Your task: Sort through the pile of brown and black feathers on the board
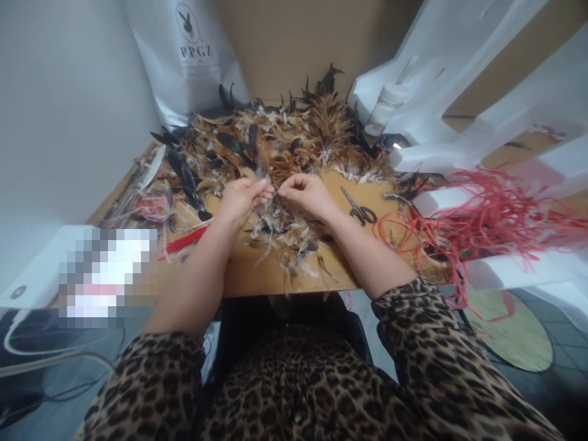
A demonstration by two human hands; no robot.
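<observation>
Between the thumb and fingers of my left hand (243, 197) is the base of a small feather bunch (261, 160), its tips pointing up and away. My right hand (305, 195) is close beside it, thumb and index finger pinched near the quill ends; what they pinch is too small to make out. Beyond both hands spreads a large heap of brown and black feathers (294, 131). Under and in front of them lie loose, paler feathers (294, 239) on the wooden table (257, 275).
Black-handled scissors (361, 208) lie right of my right hand. Red plastic strips (496, 214) tangle at the right near white foam pieces (496, 269). A red strip bundle (186, 241) is by my left forearm. A white bottle (386, 107) and a silver bag (188, 73) stand behind.
</observation>
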